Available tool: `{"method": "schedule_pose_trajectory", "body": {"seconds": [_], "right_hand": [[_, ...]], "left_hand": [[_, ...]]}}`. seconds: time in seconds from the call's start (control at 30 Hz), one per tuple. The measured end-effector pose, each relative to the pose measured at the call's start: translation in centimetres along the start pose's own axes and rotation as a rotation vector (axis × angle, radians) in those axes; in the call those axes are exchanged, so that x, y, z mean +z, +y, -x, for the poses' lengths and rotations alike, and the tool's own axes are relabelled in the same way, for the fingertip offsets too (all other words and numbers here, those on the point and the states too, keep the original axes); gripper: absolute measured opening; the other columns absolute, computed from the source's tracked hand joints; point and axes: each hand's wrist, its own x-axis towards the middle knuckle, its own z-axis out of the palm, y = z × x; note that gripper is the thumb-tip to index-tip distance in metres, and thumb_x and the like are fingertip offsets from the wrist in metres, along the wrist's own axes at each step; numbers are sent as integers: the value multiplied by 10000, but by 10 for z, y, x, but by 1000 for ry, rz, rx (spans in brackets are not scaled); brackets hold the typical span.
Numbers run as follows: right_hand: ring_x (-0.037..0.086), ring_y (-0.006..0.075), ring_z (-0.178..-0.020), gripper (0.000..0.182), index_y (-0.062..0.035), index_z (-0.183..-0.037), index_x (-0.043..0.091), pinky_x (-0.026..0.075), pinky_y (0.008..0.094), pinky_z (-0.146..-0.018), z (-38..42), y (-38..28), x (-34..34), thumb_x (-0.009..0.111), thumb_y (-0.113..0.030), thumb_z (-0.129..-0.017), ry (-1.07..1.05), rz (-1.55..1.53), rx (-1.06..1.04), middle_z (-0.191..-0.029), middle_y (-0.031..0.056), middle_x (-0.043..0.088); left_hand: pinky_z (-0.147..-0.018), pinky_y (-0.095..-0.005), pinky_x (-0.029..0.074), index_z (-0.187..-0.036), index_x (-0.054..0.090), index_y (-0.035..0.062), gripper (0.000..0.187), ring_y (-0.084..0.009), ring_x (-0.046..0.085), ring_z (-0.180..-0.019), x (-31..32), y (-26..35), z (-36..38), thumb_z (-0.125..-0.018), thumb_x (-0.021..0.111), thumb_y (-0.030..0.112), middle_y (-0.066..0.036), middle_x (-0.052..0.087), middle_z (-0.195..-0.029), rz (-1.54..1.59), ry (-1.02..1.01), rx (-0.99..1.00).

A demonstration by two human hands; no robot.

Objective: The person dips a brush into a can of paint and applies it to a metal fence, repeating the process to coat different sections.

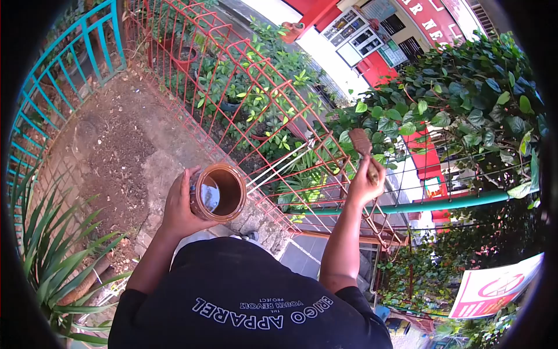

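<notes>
My left hand (181,205) is wrapped round the side of a brown, open-topped jar (233,185), with dark liquid and a bright reflection inside. On the right, my right hand (367,185) grips the handle of a paintbrush (360,143), whose brown bristles point up and away from me. The brush is held over the top of the wire fence (285,87), near a brownish stretch of its bars; whether the bristles touch the wire I cannot tell. Most of the fence is red.
A teal metal railing (87,29) curves along the left. Long-leaved plants (55,267) stand at the lower left beside bare soil (116,168). A green pipe (465,201) crosses at the right under a leafy climber (459,99). A white and red sign (494,288) is lower right.
</notes>
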Motion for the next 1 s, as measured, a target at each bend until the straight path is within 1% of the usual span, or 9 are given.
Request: {"method": "schedule_pose_trajectory", "body": {"seconds": [0.17, 0.23, 0.43, 0.5, 0.57, 0.73, 0.83, 0.93, 1.0], "right_hand": [[708, 127, -764, 153, -51, -912, 715, 579, 277, -677, 8, -3, 8, 825, -146, -862, -295, 111, -54, -853, 71, 755], [702, 125, -749, 154, -31, -917, 711, 582, 277, -677, -13, 3, 11, 807, -147, -881, -232, 71, 165, -867, 76, 753], [696, 139, -776, 172, -1, -943, 690, 564, 273, -698, -31, 20, 7, 787, -135, -899, -174, -249, 211, -833, 86, 732], [756, 238, -782, 221, -72, -934, 736, 596, 359, -723, -36, 27, -1, 817, -260, -851, -404, 213, 74, -852, 138, 764], [763, 254, -782, 202, -88, -923, 745, 598, 375, -709, -52, 42, -16, 811, -257, -834, -322, 334, 130, -821, 150, 763], [694, 162, -643, 157, 32, -951, 716, 574, 321, -606, -71, 18, -67, 722, -119, -908, -119, -112, 303, -785, 119, 732], [674, 187, -620, 147, 20, -996, 638, 578, 333, -616, -47, -22, -86, 697, -89, -918, -234, -449, 343, -780, 132, 699], [640, 191, -570, 212, 3, -1057, 593, 554, 323, -567, -16, -98, -98, 711, -106, -919, -441, -916, 315, -717, 115, 657], [647, 188, -580, 260, -7, -1001, 622, 557, 312, -573, 1, -147, -106, 803, -105, -842, -577, -862, 284, -721, 99, 669]], "left_hand": [[-1091, -533, 418, -1609, -11, 63, 1495, -431, 508, -1322, 3, 11, 13, -547, 996, 361, -272, 442, -1482, 13, 18, -93], [-1102, -504, 426, -1606, -37, 53, 1508, -409, 497, -1340, 5, 14, 14, -549, 1009, 305, -280, 413, -1491, 11, 20, -104], [-1082, -542, 422, -1609, 16, 68, 1471, -442, 512, -1313, 13, 15, 12, -555, 988, 397, -266, 454, -1478, 20, 65, -116], [-1079, -541, 426, -1609, 19, 69, 1470, -442, 514, -1311, 14, 15, 9, -555, 989, 399, -265, 452, -1480, 37, 65, -94], [-1076, -540, 429, -1609, 22, 69, 1470, -442, 515, -1310, 12, 14, 5, -553, 989, 403, -262, 452, -1482, 36, 58, -78], [-1061, -538, 439, -1604, 48, 65, 1460, -445, 520, -1298, 15, 0, -2, -546, 990, 418, -250, 469, -1462, 72, 41, -24], [-1125, -511, 394, -1604, -47, 60, 1481, -413, 504, -1325, 17, 4, -19, -587, 1005, 294, -273, 425, -1477, 181, -155, -120], [-1077, -497, 454, -1605, -71, 115, 1483, -410, 544, -1287, 22, 11, -36, -598, 1003, 297, -291, 418, -1473, 193, -62, 101], [-1031, -480, 502, -1601, -110, 157, 1486, -404, 587, -1246, 28, 9, -43, -618, 995, 300, -312, 403, -1477, 209, -16, 213]]}}
